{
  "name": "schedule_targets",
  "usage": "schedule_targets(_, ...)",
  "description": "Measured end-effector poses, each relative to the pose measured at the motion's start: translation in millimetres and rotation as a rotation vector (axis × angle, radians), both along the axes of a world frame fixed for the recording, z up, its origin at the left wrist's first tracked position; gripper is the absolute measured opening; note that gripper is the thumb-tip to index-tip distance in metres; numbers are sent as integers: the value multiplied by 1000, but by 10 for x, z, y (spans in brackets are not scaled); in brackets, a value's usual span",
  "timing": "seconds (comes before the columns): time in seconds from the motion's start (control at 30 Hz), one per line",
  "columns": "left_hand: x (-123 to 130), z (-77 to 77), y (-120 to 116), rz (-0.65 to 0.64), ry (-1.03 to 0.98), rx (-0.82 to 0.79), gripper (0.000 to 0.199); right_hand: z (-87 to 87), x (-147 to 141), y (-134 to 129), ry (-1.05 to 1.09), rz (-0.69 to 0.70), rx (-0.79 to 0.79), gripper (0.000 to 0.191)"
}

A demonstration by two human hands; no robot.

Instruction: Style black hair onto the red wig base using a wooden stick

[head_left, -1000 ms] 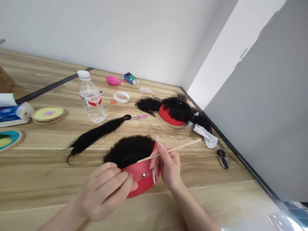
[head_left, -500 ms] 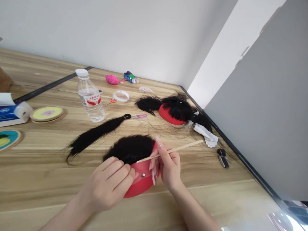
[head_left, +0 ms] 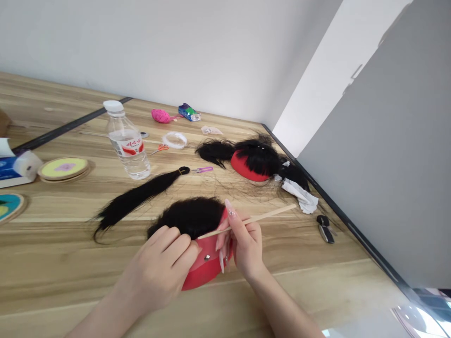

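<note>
1. Head view: on the near part of the wooden tabletop (head_left: pixel 70 263) sits a rounded red form (head_left: pixel 200 278), its upper side covered by short black hair (head_left: pixel 193 216) and a small shiny stud (head_left: pixel 207 257) showing on the bare red part.
2. The left hand (head_left: pixel 160 267) lies against the form's left side, fingers curled in beside the hair's lower edge; whether they pinch anything (the tips are partly hidden) cannot be told.
3. The right hand (head_left: pixel 246 246) is at the form's right side, thumb and fingers gripping a thin pale stick (head_left: pixel 271 213), whose lower tip meets the hair's edge near the left fingers.
4. Beyond the form, toward the left, lies a tied black hair bundle (head_left: pixel 136 197), its looped end near purple-handled snips (head_left: pixel 205 169); a clear bottle (head_left: pixel 130 148) stands upright behind the bundle.
5. Farther back, right of the snips, rests a second red form (head_left: pixel 246 170) with black hair, near a crumpled white tissue (head_left: pixel 301 196).
</note>
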State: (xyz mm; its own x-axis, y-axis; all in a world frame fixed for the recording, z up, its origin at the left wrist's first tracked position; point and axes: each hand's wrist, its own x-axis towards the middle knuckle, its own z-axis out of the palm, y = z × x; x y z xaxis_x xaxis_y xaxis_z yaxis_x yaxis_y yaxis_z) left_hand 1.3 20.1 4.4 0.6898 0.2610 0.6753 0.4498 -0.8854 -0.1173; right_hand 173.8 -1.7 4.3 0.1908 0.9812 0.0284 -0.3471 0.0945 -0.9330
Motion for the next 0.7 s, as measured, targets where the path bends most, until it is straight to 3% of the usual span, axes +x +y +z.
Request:
schedule_targets(0.37,78,84,-42,89,63,-43,26,45,-5,18,7,24,-22,46)
schedule_targets(0.7,72,89,-56,90,47,-56,26,20,17,25,30,39,-45,44)
